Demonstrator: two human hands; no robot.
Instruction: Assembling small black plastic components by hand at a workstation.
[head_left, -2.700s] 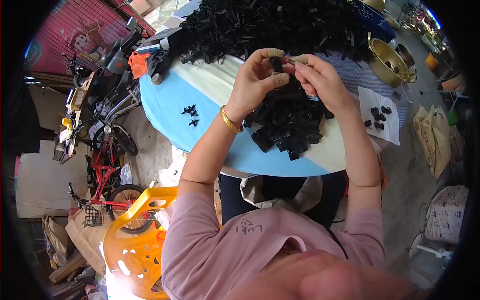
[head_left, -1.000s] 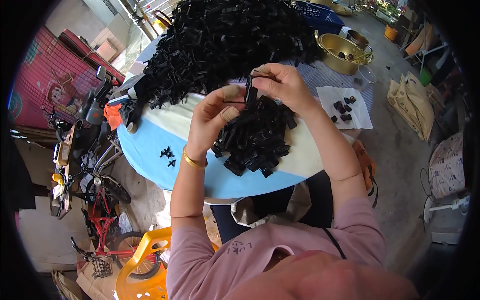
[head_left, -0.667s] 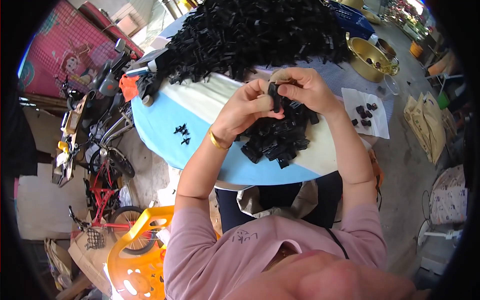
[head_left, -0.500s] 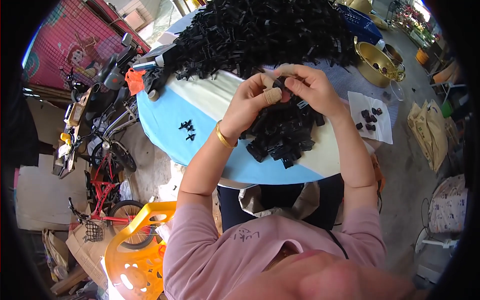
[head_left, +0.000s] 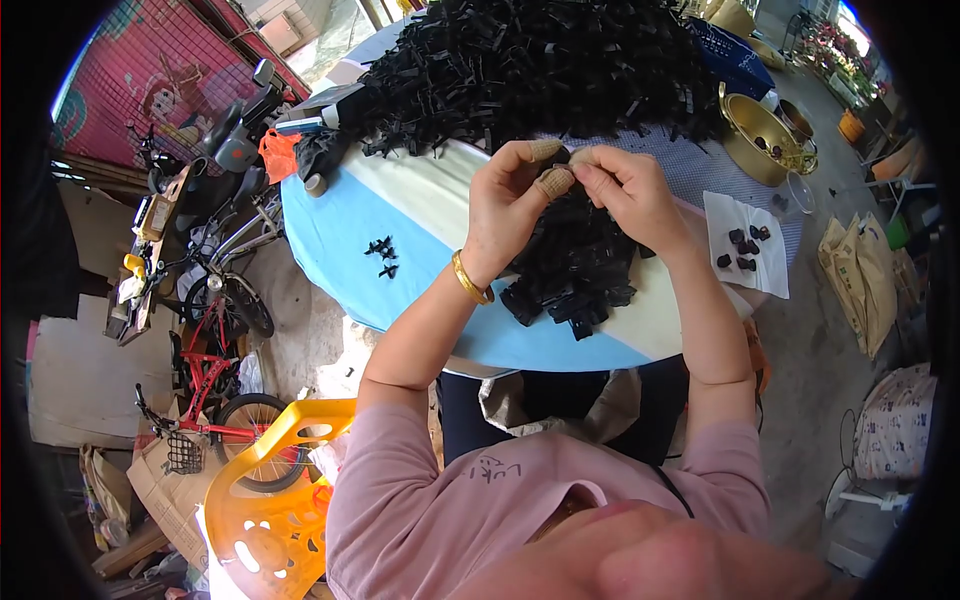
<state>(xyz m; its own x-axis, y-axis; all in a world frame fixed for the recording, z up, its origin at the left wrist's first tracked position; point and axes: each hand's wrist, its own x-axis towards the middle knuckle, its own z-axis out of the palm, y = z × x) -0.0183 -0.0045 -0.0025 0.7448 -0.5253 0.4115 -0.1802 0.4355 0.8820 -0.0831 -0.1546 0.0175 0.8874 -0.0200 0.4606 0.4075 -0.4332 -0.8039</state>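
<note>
My left hand [head_left: 505,208] and my right hand [head_left: 640,200] meet over the table, fingertips pinched together. Between them a small black plastic piece [head_left: 564,156] shows only in part; the fingers cover most of it. Beige wraps cover the thumb and a finger of my left hand, and its wrist wears a gold bangle [head_left: 470,280]. Right below the hands lies a small pile of black plastic parts [head_left: 572,275]. Beyond them a large heap of similar black pieces [head_left: 540,75] spreads across the far side. Several tiny black bits [head_left: 381,252] rest on the blue cloth at left.
The round table wears a blue and cream cloth [head_left: 345,235]. At right lie a white sheet [head_left: 773,262] with several dark lumps, a gold-coloured basin [head_left: 742,140] and a blue basket [head_left: 735,60]. A yellow chair [head_left: 228,505] and red bicycle [head_left: 205,375] stand at left.
Both hands have drawn closer together and shifted slightly right, fingertips now touching. The black piece between them is more covered than before.
</note>
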